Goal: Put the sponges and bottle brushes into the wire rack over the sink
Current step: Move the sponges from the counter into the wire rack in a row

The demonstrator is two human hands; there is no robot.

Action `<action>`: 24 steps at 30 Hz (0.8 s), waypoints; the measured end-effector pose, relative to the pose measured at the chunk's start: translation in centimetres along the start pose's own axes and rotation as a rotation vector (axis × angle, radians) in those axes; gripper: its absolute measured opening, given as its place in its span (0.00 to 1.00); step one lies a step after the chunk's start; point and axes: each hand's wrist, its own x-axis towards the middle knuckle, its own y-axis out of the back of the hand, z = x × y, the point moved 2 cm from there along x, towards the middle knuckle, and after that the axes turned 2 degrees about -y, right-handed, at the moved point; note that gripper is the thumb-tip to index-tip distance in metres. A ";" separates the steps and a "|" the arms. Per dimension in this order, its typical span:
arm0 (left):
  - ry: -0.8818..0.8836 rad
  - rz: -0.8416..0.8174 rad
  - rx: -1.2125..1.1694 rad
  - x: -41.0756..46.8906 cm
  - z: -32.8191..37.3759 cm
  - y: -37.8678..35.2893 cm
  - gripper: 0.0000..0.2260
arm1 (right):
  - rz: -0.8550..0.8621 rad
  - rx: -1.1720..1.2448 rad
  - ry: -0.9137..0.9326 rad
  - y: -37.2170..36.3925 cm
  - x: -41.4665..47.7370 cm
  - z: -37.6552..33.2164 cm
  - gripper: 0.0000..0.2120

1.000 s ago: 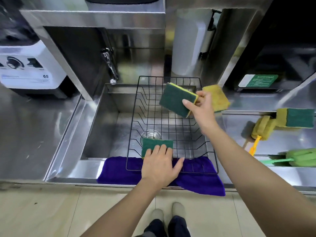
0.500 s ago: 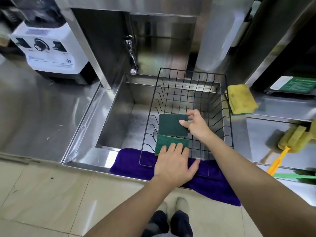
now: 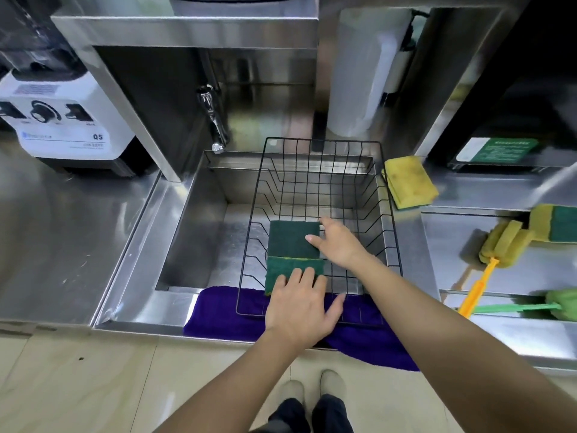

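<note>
A black wire rack (image 3: 253, 214) sits over the sink. Two green-topped sponges lie flat in it, one behind the other. My left hand (image 3: 301, 307) lies flat over the rack's front rim, its fingers spread on the near sponge (image 3: 292, 267) and the thumb apart. My right hand (image 3: 338, 243) pinches the right edge of the far sponge (image 3: 290, 239), thumb on top. On the right counter lie a yellow sponge (image 3: 409, 181), a yellow-and-green sponge (image 3: 557, 223), a yellow bottle brush (image 3: 501, 245) with an orange handle, and a green bottle brush (image 3: 562, 304).
A purple cloth (image 3: 224, 310) hangs over the sink's front edge under the rack. A tap (image 3: 215, 123) stands at the back left of the sink (image 3: 190, 232). A white blender base (image 3: 62, 126) sits on the left counter. A white cylinder (image 3: 359, 73) stands behind the rack.
My right hand brought the green sponge down from above the rack and set it flat behind the near sponge. My left hand stayed on the near sponge.
</note>
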 end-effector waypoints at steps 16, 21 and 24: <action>-0.240 -0.243 -0.081 2.7 7.8 -0.6 0.38 | 0.545 -0.123 -0.006 10.2 -4.4 6.5 0.24; -0.226 -0.257 -0.069 2.5 7.6 -0.9 0.40 | 0.499 -0.228 -0.195 11.2 -2.5 8.9 0.33; -0.211 -0.283 -0.070 2.5 7.5 -0.9 0.41 | 0.513 -0.231 -0.220 11.6 -0.9 9.2 0.32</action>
